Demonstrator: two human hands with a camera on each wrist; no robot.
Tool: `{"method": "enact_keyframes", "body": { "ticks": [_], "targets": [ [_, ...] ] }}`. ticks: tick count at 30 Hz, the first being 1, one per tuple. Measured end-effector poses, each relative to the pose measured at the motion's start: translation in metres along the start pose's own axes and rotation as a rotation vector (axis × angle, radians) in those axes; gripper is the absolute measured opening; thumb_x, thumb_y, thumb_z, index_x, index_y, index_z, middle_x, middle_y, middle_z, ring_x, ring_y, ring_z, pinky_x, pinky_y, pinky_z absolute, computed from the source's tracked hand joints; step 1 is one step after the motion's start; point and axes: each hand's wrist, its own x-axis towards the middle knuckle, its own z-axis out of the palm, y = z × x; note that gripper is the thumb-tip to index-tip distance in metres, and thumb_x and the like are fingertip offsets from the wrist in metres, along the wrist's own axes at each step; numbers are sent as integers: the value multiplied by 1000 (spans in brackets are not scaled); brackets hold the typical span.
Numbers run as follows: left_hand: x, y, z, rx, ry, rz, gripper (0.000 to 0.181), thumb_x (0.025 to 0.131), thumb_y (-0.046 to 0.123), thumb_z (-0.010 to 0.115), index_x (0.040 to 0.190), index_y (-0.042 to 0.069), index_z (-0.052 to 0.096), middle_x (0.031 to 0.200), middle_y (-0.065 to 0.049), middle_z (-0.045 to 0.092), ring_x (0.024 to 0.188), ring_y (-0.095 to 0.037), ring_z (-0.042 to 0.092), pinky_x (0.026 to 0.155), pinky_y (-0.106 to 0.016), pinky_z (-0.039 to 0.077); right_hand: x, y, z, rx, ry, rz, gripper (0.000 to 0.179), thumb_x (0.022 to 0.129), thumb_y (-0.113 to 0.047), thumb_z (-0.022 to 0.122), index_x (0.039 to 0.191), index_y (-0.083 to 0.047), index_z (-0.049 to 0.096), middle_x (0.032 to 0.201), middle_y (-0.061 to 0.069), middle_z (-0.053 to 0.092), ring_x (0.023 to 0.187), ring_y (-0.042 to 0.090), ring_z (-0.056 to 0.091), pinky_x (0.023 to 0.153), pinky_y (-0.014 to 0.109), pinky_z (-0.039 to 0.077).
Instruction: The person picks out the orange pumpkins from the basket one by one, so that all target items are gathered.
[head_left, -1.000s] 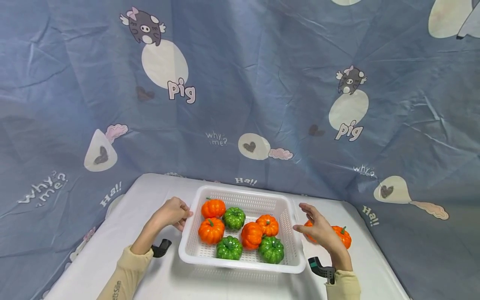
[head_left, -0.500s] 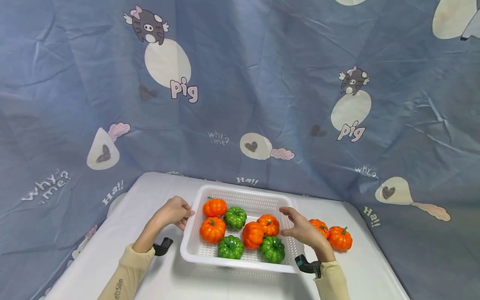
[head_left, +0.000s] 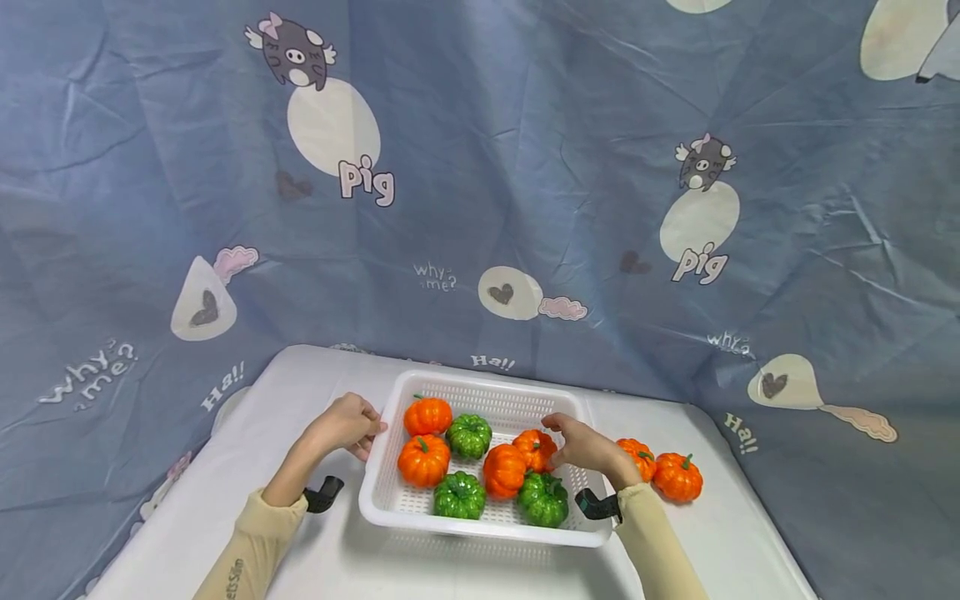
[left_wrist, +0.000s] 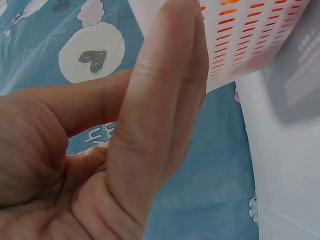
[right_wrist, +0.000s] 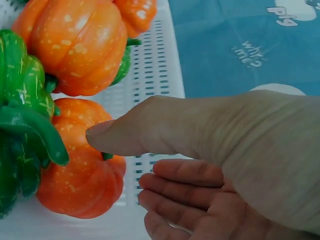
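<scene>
In the head view a white perforated plastic basket (head_left: 487, 523) holds several small orange and green pumpkins. My left hand (head_left: 347, 427) is at its left rim, with fingertips right at the edge; in the left wrist view straight fingers (left_wrist: 155, 100) overlap the basket wall (left_wrist: 240, 35). My right hand (head_left: 588, 448) reaches over the right side, thumb and fingers spread beside an orange pumpkin (head_left: 534, 450). The right wrist view has the thumb over this orange pumpkin (right_wrist: 82, 175), fingers apart from it on the near side. A green pumpkin (head_left: 543, 500) sits close by.
Two orange pumpkins (head_left: 678, 477) lie on the white-covered table (head_left: 735, 533) right of the basket, one partly behind the right forearm. Other pumpkins, such as a green pumpkin (head_left: 459, 496), fill the basket's left half. A blue patterned cloth (head_left: 465, 192) hangs behind the table.
My right hand has moved left from outside the basket's right rim, over the rim, to the orange pumpkin inside. The left hand stays at the left rim.
</scene>
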Motion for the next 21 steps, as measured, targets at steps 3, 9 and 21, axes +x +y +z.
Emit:
{"method": "enact_keyframes", "body": {
  "ticks": [3,9,21],
  "targets": [
    [0,-1,0,-5,-1,-1,18,92,7,62,100,-10,64,70,-14,65,52,-16,64,52,-32,60,3,-1,1,-6,-24,32,72,66,6,78,132,10,47,135,29,49,127,45,45,109,57,39],
    [-1,1,-2,-10,-2,4,17,92,6,62,98,-9,65,70,-14,65,52,-16,64,51,-32,60,11,-6,2,-68,-74,78,75,63,7,76,132,9,47,132,23,54,121,36,52,107,53,42],
    [0,1,0,-27,-10,0,15,93,5,61,96,-9,65,69,-14,65,52,-16,64,52,-32,60,29,-2,12,-157,-146,112,53,57,6,77,106,0,58,92,4,61,83,17,55,77,29,51]
  ]
}}
